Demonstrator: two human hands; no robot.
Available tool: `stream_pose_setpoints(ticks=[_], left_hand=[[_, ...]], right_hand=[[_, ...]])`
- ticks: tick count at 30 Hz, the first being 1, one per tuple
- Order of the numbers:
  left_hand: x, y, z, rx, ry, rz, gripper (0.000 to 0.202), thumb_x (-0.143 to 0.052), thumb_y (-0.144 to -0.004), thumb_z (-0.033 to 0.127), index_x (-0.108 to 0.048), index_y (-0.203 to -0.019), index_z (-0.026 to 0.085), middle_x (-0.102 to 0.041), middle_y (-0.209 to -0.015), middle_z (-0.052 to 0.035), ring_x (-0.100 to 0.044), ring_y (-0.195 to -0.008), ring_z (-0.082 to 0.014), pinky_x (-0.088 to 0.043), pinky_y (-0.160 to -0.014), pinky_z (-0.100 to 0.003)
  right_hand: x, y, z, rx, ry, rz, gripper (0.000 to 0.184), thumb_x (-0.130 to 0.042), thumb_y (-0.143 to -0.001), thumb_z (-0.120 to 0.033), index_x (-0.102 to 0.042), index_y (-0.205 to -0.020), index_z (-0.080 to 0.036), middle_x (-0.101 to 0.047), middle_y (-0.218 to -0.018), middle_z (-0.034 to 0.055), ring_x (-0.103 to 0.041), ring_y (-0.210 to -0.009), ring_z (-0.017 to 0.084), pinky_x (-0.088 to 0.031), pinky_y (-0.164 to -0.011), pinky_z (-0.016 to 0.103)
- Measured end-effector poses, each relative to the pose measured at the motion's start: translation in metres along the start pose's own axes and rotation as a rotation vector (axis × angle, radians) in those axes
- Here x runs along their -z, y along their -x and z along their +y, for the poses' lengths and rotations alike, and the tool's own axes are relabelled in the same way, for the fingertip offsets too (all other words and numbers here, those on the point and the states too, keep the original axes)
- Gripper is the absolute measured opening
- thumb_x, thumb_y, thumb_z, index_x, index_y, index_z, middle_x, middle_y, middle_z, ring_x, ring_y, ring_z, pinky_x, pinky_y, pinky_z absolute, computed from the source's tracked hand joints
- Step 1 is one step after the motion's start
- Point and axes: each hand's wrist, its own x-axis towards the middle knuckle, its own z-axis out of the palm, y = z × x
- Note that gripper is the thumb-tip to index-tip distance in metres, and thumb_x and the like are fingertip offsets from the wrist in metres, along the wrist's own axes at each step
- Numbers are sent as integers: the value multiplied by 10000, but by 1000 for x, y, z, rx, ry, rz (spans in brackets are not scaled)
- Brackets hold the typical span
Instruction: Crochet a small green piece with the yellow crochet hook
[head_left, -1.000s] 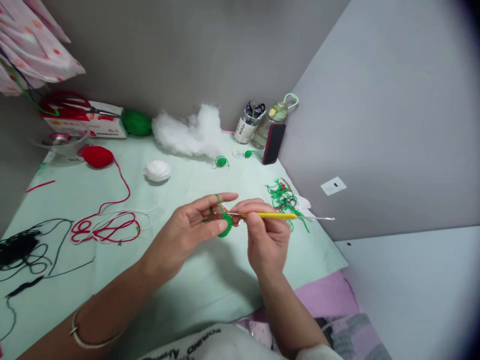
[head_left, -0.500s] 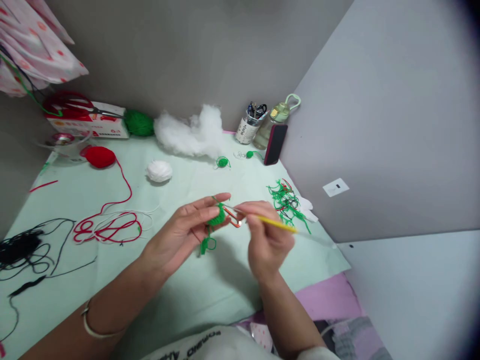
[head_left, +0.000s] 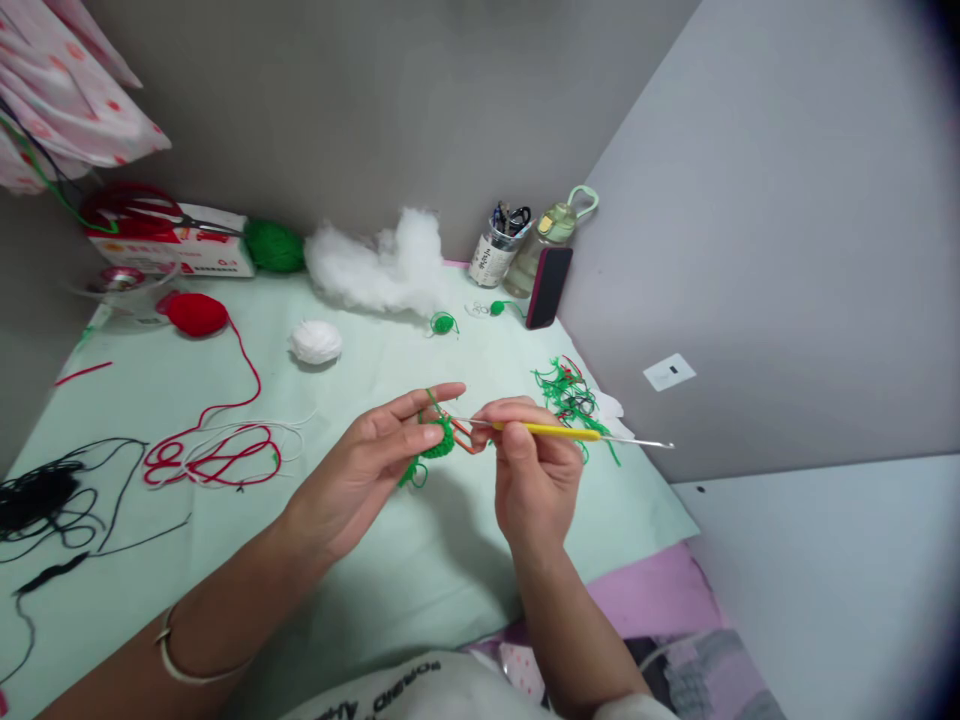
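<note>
My left hand point(head_left: 367, 470) pinches a small green crochet piece point(head_left: 437, 445) between thumb and fingers, with green yarn running over the index finger. An orange stitch marker hangs at the piece's right edge. My right hand point(head_left: 532, 470) grips a yellow-handled crochet hook point(head_left: 555, 431), held almost level, its metal tip at the green piece and its tail pointing right. Both hands hover above the pale green mat point(head_left: 225, 560).
On the mat lie a red yarn ball point(head_left: 196, 313) with loose red strand, a white ball point(head_left: 316, 341), black yarn point(head_left: 37, 495), white stuffing point(head_left: 375, 265) and green scraps point(head_left: 570, 400). A green ball point(head_left: 274, 245), box with scissors point(head_left: 169, 240), pen jar point(head_left: 495, 250), bottle and phone point(head_left: 547, 287) stand at the back.
The hook dipped downward half a second ago and has come back to nearly level. The green piece was turned in my left hand, and a green tail now hangs below it.
</note>
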Motion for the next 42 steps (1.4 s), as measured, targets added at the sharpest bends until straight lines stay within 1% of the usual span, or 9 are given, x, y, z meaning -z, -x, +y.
stream_pose_setpoints(ticks=[4, 7, 11, 15, 20, 27, 32, 38, 42], left_hand=[[4, 1, 3, 43, 19, 23, 293, -845, -809, 268, -870, -1099, 229, -773, -921, -17, -636, -890, -159, -466, -823, -243], [3, 1, -1, 70, 8, -25, 306, -832, -829, 289, -861, -1131, 243, -778, -961, -25, -647, -921, -172, -475, -867, -263], [-1, 2, -8, -10, -66, -6, 305, -840, -870, 294, -843, -1174, 297, -808, -1047, -22, -681, -1024, -193, -468, -963, -296], [1, 1, -6, -57, -158, 23, 340, -863, -864, 312, -837, -1202, 321, -812, -1034, -18, -682, -989, -200, -478, -904, -304], [9, 0, 2, -13, -169, -43, 324, -803, -911, 377, -839, -1222, 296, -791, -1131, -48, -646, -1063, -215, -459, -913, -300], [11, 0, 1, -39, -184, -128, 495, -908, -787, 344, -815, -1271, 298, -762, -1001, -52, -671, -972, -242, -496, -861, -339], [12, 4, 9, -89, -310, -175, 395, -792, -928, 371, -796, -1319, 323, -755, -1093, -68, -662, -1039, -249, -493, -972, -370], [8, 4, 15, -115, -384, -96, 403, -857, -849, 276, -834, -1246, 342, -609, -873, -13, -567, -808, -172, -459, -681, -265], [6, 5, 15, -137, -405, -53, 410, -858, -830, 249, -840, -1232, 330, -568, -868, -5, -563, -811, -172, -450, -657, -262]], right_hand=[[3, -5, -7, -97, -68, 67, 141, -745, -977, -336, -835, -905, -255, -739, -831, 6, -652, -647, 115, -550, -602, 266], [3, -7, -8, -130, -98, 37, 165, -756, -962, -367, -821, -878, -241, -731, -795, 4, -633, -614, 117, -552, -586, 270], [1, -3, -2, -77, -16, -51, 159, -723, -987, -368, -821, -934, -255, -779, -875, 33, -679, -734, 158, -564, -650, 303], [3, -1, 3, -63, 77, -75, 160, -705, -1001, -366, -824, -981, -261, -816, -947, 53, -692, -799, 177, -563, -695, 325], [3, -5, 3, -109, -107, -63, 123, -707, -1004, -316, -815, -967, -268, -813, -936, 22, -680, -729, 123, -549, -669, 261], [-2, -10, -4, -198, -200, -104, 199, -719, -985, -416, -721, -888, -242, -741, -802, -8, -555, -567, 97, -500, -565, 248], [0, -12, -6, -238, -188, -89, 238, -724, -969, -458, -674, -878, -244, -708, -767, -20, -517, -532, 97, -481, -528, 245], [1, -12, -4, -270, -173, -106, 274, -727, -963, -480, -663, -871, -230, -748, -821, 5, -541, -533, 95, -490, -536, 251], [2, -13, -5, -235, -204, -148, 215, -686, -1007, -419, -674, -901, -232, -760, -849, 3, -568, -547, 84, -483, -546, 235]])
